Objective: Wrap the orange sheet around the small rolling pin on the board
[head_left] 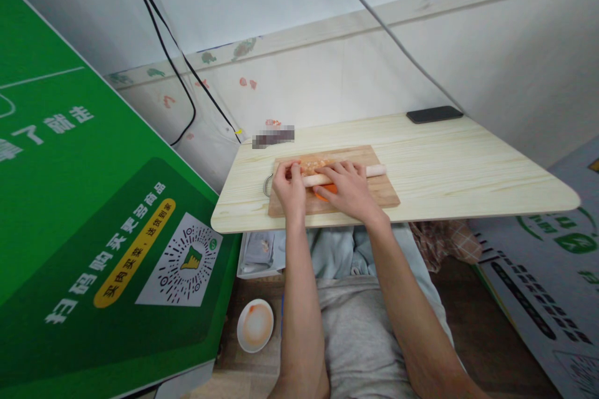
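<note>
A wooden board (384,192) with a metal ring (267,186) at its left edge is carried on the pale counter (472,168). A pale rod (375,171) is laid lengthwise across the board. The rod is covered in part by the right hand (344,184), whose fingers are extended over it; the left hand (289,186) is placed with curled fingers at its left end, though what is gripped there cannot be made out. Orange material (316,164) is seen behind the rod, and a brighter orange piece (326,191) is partly hidden below the right hand. A dark flat object (434,114) is noted near the counter's rear edge. Below, a stained white bowl (255,325) is observed beside a green printed panel (105,165).
</note>
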A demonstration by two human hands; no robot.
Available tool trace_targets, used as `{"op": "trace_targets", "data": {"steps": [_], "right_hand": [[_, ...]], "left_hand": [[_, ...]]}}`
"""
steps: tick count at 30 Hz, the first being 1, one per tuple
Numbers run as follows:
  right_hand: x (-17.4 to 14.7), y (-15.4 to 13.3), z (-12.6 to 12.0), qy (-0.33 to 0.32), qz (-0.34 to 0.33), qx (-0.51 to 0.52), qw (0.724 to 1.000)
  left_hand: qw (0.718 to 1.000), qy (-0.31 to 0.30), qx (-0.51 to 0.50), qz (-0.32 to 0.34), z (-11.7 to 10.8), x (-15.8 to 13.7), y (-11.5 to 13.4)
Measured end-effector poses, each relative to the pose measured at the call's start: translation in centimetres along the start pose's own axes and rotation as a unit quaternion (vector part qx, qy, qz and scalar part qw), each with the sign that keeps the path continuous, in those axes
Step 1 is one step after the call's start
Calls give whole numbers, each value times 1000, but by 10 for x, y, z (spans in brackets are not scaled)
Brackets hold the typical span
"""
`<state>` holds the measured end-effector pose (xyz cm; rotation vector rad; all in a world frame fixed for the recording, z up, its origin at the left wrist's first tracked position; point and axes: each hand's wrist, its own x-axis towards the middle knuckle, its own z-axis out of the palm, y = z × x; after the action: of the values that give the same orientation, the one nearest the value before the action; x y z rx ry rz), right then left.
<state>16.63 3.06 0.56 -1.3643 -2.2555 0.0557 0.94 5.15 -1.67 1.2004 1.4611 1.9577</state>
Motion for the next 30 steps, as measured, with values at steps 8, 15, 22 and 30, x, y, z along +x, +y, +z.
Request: {"op": "trace_targets", "data": {"steps": [8, 15, 22, 30], "right_hand": [[0, 1, 2, 2, 1, 2, 1000], [0, 2, 3, 9, -3, -7, 1000], [0, 2, 3, 8, -4, -5, 1000], [0, 1, 2, 6, 0, -8, 1000]], "left_hand": [[1000, 1, -14, -2, 0, -2, 2], [1000, 0, -13, -5, 1, 0, 0], [1000, -1, -5, -4, 0, 0, 0], [1000, -5, -4, 2, -1, -1, 0]]}}
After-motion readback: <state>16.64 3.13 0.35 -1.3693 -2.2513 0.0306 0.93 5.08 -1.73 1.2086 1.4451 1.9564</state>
